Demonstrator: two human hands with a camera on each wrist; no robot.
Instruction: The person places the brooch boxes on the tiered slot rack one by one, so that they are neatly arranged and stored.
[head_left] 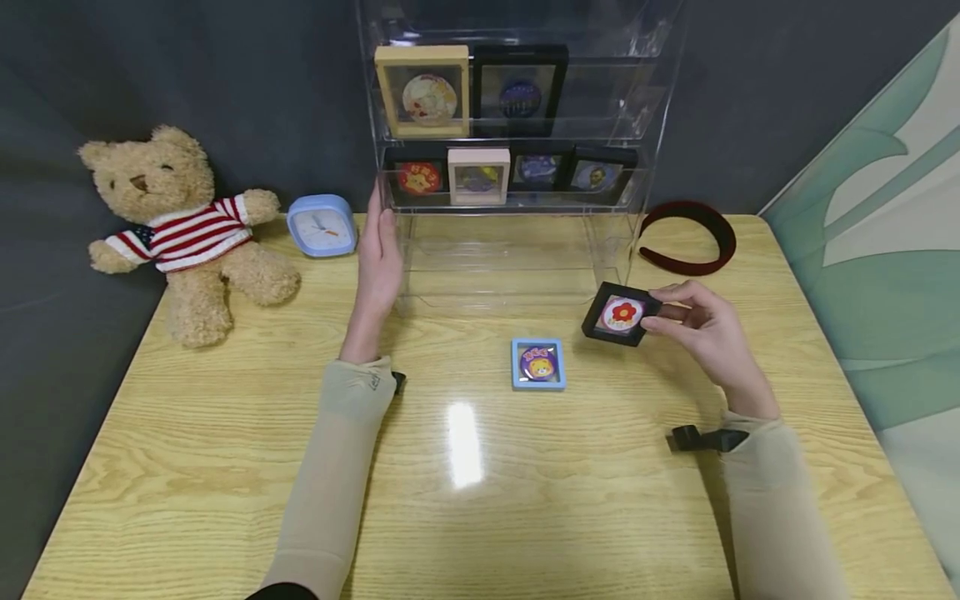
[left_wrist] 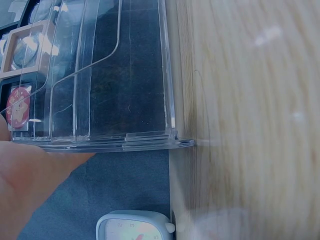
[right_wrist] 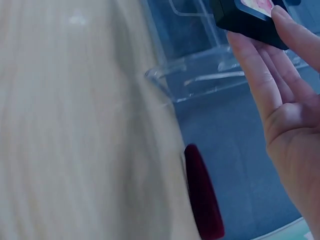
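My right hand (head_left: 708, 337) pinches a small black display frame (head_left: 617, 314) by its right side, between thumb and fingers, tilted above the table. A round badge with a red flower shows inside it. In the right wrist view, the thumb lies on the frame's face and the fingers (right_wrist: 260, 75) support it from below. My left hand (head_left: 378, 258) rests along the left side of a clear acrylic tiered stand (head_left: 495, 279), its fingers straight and pointing up. A blue display frame (head_left: 538, 386) with a bear badge lies flat on the table in front of the stand.
Two larger frames, one cream (head_left: 422, 55) and one black (head_left: 558, 83), stand on an upper tier; several smaller ones fill the tier below. A teddy bear (head_left: 195, 217) and blue clock (head_left: 322, 227) are at left. A dark red headband (head_left: 723, 237) lies right of the stand.
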